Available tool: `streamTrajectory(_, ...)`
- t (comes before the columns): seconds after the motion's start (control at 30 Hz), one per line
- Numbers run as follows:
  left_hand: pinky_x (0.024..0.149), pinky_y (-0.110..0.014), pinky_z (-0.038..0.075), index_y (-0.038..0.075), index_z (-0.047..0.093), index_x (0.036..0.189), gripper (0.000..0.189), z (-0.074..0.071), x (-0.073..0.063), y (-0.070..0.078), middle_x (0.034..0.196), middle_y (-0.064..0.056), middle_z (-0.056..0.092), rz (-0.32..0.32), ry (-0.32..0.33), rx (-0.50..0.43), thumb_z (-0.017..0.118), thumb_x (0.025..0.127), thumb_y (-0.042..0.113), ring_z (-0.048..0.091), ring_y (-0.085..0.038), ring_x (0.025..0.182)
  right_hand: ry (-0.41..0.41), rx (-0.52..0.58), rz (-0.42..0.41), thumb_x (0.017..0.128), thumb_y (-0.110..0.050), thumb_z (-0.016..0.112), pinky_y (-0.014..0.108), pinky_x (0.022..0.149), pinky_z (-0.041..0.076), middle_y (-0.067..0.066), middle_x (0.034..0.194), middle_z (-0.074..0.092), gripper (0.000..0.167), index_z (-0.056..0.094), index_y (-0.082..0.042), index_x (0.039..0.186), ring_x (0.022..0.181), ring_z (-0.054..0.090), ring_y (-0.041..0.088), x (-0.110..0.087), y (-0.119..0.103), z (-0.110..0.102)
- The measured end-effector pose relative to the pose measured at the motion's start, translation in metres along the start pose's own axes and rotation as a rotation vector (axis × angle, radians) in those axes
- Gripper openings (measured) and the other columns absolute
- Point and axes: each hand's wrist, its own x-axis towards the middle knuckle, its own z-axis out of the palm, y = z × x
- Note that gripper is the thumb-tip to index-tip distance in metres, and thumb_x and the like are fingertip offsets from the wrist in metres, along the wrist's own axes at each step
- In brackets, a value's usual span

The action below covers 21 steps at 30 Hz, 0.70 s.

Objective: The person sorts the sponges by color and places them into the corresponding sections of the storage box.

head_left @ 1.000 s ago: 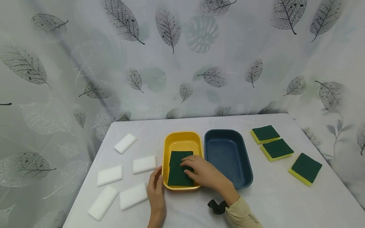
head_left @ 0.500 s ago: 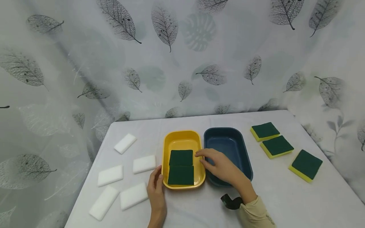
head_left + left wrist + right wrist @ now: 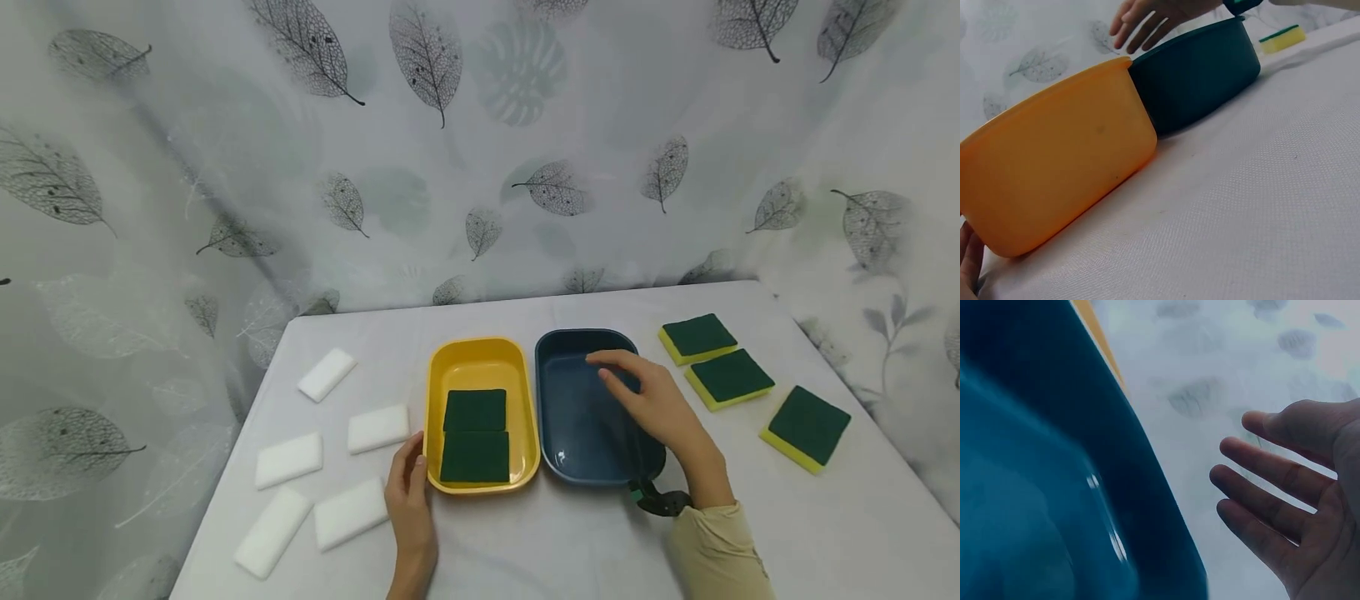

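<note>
Two green-topped scouring sponges (image 3: 476, 456) lie end to end in the near part of the yellow tub (image 3: 480, 358). My left hand (image 3: 411, 500) rests against that tub's left wall with fingers nearly straight; in the left wrist view its fingers (image 3: 971, 256) show at the tub's lower corner. Above the dark blue tub (image 3: 581, 467) hovers my right hand (image 3: 652, 400), holding nothing, its fingers loosely extended. The right wrist view shows the same hand (image 3: 1297, 500) with fingers spread, apart from the blue tub's rim (image 3: 1160, 487).
Green-and-yellow sponges (image 3: 729, 379) lie at the right side of the table, three in all. Several white sponge blocks (image 3: 288, 460) are scattered on the left. A leaf-patterned curtain (image 3: 480, 150) hangs behind the white-covered table (image 3: 555, 550).
My right hand has lifted off the sponges in the yellow tub and moved right, over the blue tub. The left hand has stayed at the yellow tub's side.
</note>
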Motion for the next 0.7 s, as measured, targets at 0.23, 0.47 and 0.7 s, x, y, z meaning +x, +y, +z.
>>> streamTrajectory(0.23,0.102,-0.004,0.045,0.020,0.058,0.144,0.036,0.000,0.001,0.002,0.145,0.004,0.060,-0.005,0.008,0.017,0.048,0.112,0.031,0.055,-0.006,0.128,0.094,-0.017,0.151,0.110,-0.031,0.053,0.053,0.104,0.054,0.011,0.140,0.068,0.034,0.064,-0.020,0.141,0.130,0.063,0.021,-0.013,0.019,-0.031)
streamTrajectory(0.47,0.103,-0.005,0.044,0.019,0.059,0.144,0.035,-0.001,0.001,0.002,0.145,0.004,0.060,0.004,0.009,0.012,0.049,0.112,0.030,0.055,-0.005,0.128,0.234,-0.026,0.231,0.111,-0.031,0.051,-0.003,0.090,0.036,0.013,0.134,0.069,0.035,0.063,-0.020,0.143,0.114,0.043,-0.028,-0.028,0.038,-0.053)
streamTrajectory(0.7,0.103,-0.005,0.044,0.020,0.059,0.144,0.035,-0.001,0.000,0.001,0.145,0.004,0.060,0.002,0.008,0.016,0.049,0.112,0.030,0.055,-0.006,0.128,0.361,-0.024,0.365,0.112,-0.035,0.047,0.000,0.100,0.039,0.010,0.142,0.064,0.040,0.058,-0.022,0.148,0.119,0.049,-0.019,-0.037,0.050,-0.065)
